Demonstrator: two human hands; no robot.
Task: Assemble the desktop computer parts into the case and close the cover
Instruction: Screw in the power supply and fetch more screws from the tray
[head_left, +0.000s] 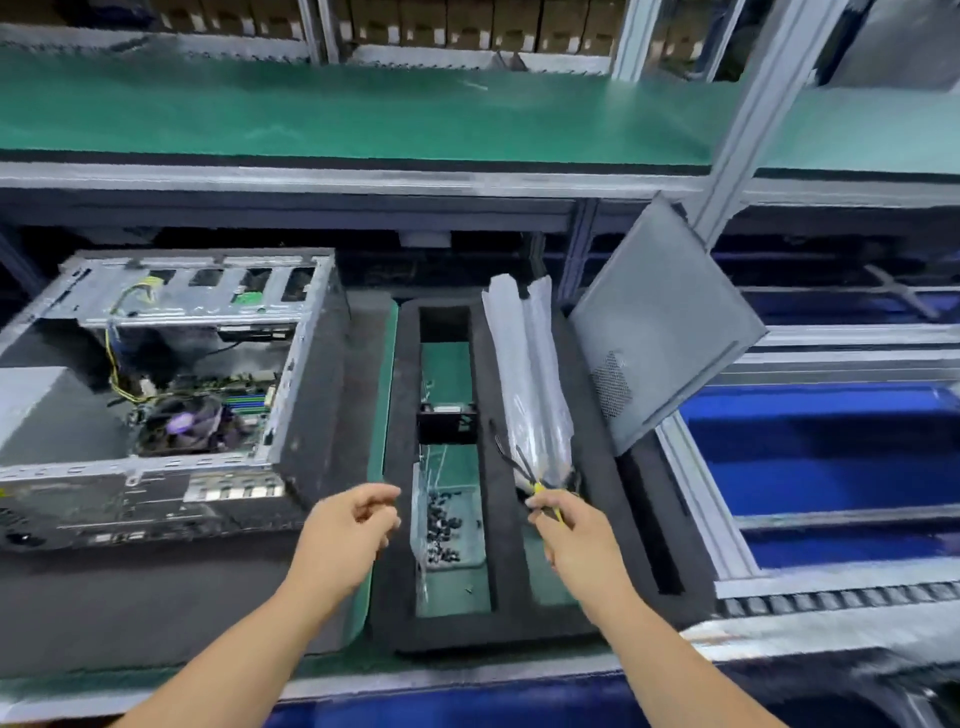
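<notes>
The open computer case (156, 395) lies on its side at the left, with the motherboard, a CPU fan (184, 423) and yellow cables showing inside. Its grey side cover (660, 332) leans upright against a post at the right. A black foam tray (498, 519) sits in the middle. My right hand (569, 530) pinches a thin yellow-handled tool (545, 496) at the lower end of a clear plastic bag (524, 374) lying in the tray. My left hand (345, 535) hovers beside the tray's left edge, fingers loosely curled, holding nothing.
In the tray's middle slot lie a small black fan (447, 423) and a clear bag of dark screws (441, 530). A green shelf (363, 114) runs overhead. Blue bins (831, 467) and a metal rail stand at the right.
</notes>
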